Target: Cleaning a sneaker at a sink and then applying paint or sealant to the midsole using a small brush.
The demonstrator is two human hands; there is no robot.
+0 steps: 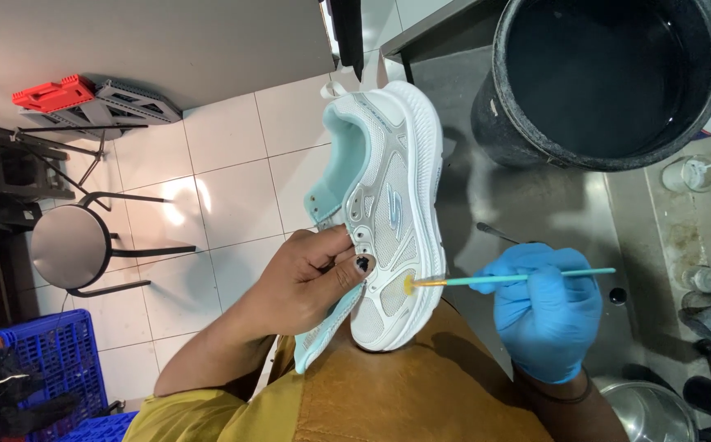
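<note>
From the head camera, one white and pale-blue sneaker [388, 213] stands toe-down on a tan apron [421, 393] over the lap. The bare left hand [310, 278] has its grip closed around the tongue side. The blue-gloved right hand [545, 315] pinches one teal brush [519, 278], tip on the sole edge. One black bucket [601, 78] sits on the metal surface [535, 205]; one round stool [69, 245] and two blue crates [52, 352] stand on the floor.

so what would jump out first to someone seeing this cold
The white and pale blue sneaker at centre, held upright on the lap by the bare left hand. Next, the blue-gloved right hand touching a thin turquoise brush with a yellow tip to its side. A big black bucket fills the upper right.
</note>
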